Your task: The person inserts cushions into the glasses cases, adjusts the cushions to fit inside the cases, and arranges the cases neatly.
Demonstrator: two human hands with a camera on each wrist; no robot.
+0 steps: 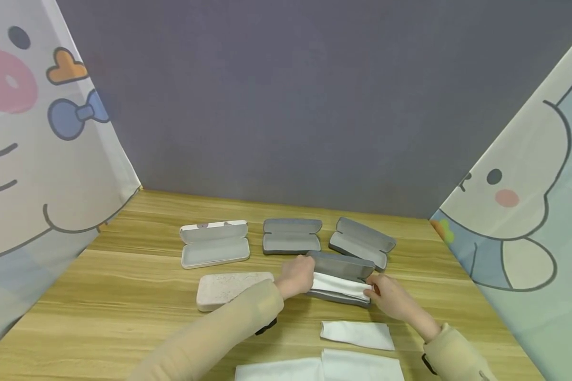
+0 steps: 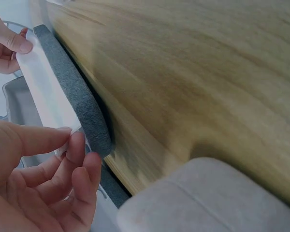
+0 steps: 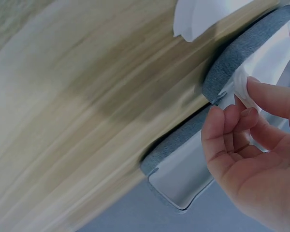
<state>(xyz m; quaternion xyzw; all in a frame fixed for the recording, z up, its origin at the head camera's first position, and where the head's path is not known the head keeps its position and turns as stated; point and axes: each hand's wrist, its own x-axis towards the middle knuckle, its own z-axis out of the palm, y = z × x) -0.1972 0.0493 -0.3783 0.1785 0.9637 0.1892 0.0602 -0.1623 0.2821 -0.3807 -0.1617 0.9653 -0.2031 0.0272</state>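
A folded white cloth (image 1: 340,286) lies lengthwise over the bottom half of an open grey glasses case (image 1: 343,265). My left hand (image 1: 297,276) pinches its left end between thumb and fingers, as the left wrist view shows. At the other end, my right hand (image 1: 394,297) pinches the cloth (image 3: 268,60) near the case's right edge. The case's front wall (image 2: 79,92) is covered in dark grey fabric. The lid stands up behind the cloth.
Behind stand three more open cases: a white one (image 1: 215,251), a grey one (image 1: 292,243) and a tilted grey one (image 1: 359,247). A shut beige case (image 1: 229,288) lies beside my left forearm. Nearer are a folded white cloth (image 1: 357,334) and larger white cloths (image 1: 362,365).
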